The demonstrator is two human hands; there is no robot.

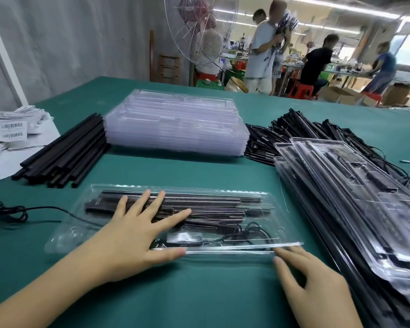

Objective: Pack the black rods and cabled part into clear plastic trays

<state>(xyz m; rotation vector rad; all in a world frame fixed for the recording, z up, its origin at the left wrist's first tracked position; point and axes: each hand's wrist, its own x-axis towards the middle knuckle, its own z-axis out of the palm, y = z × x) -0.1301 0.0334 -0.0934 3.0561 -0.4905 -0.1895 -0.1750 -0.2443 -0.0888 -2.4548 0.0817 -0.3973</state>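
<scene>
A clear tray (64, 237) lies closed on the green worktop (199, 292), right in front of the person. Black rods (211, 204) fill its far half and the cabled part (246, 233) sits in its near half. The left hand (133, 235) lies flat on the lid, fingers straight and spread, pressing down. The right hand (315, 287) is open too, its fingertips touching the tray's near right rim. Loose rods (64, 152) are piled at the far left, just beside a stack of empty trays (175, 124). Packed trays (341, 197) overlap along the right, in front of a heap of cabled parts (294, 131). Barcode labels (10, 131) lie at the left edge.
</scene>
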